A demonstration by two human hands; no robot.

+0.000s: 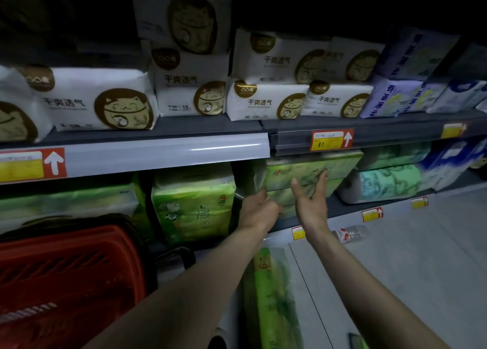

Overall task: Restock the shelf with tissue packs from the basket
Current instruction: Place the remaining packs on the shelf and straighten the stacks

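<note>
The green plastic-wrapped tissue pack [311, 168] sits in the middle of the frame on the lower dark grey shelf [340, 206], tucked just beneath the rail above it. Your right hand [311, 203] lies against its front face, fingers straight and the thumb held apart. Your left hand [259, 209] is at the pack's lower left corner with its fingertips hidden against the wrap, so you cannot tell from here whether they curl round the edge or merely press.

By the look of it, you are seating this pack in its slot. The next move calls for an even push from both hands until it lines up with the lime-green tissue pack [193, 203] to its left, then letting go and reaching to the red plastic slatted basket [66, 269] at the lower left. Whether the basket holds more packs cannot be seen. Another long green wrapped pack [274, 296] lies at the bottom centre, seemingly on the floor.

On the rail above the pack, the red-and-yellow price tag [330, 140] with a white arrow reads "17". The white packs with a gold cat emblem [100, 101] on the upper shelf read 干爽透气, with "15" and "40 150" on some. The long pack's yellow sticker shows a "9". The print on your pack is too blurred to read.
</note>
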